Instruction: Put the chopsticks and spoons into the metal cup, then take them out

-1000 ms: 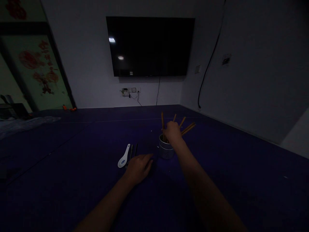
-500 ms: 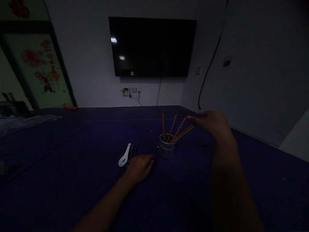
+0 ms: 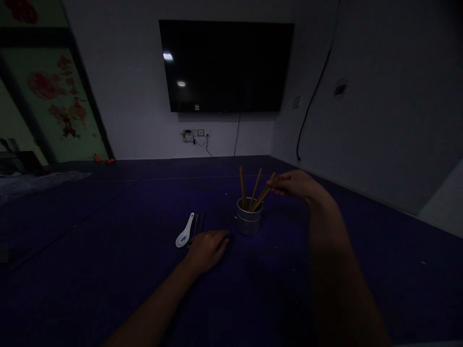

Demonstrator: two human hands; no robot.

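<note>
A grey metal cup (image 3: pixel 249 223) stands upright on the dark blue surface with several wooden chopsticks (image 3: pixel 242 187) leaning in it. The fingers of my right hand (image 3: pixel 294 184) pinch the upper ends of the chopsticks on the cup's right side; their lower ends are still inside the cup. My left hand (image 3: pixel 208 249) lies palm down, fingers stretched out, on the surface left of the cup, apart from it. Just left of that hand lie a white ceramic spoon (image 3: pixel 184 235) with a blue mark and thin dark utensils (image 3: pixel 196 224), partly hidden by the hand.
A dark blue surface (image 3: pixel 144 207) spreads to the walls. A television (image 3: pixel 227 67) hangs on the far wall above sockets (image 3: pixel 197 134) and cables. Clear plastic sheeting (image 3: pixel 54 179) lies at the far left, with small orange objects (image 3: pixel 103 159) by the door. Small white scraps dot the surface.
My right hand has moved left and closed round the upper ends of the right-hand chopsticks, drawing them together. My left hand has stayed in place. The view has shifted slightly.
</note>
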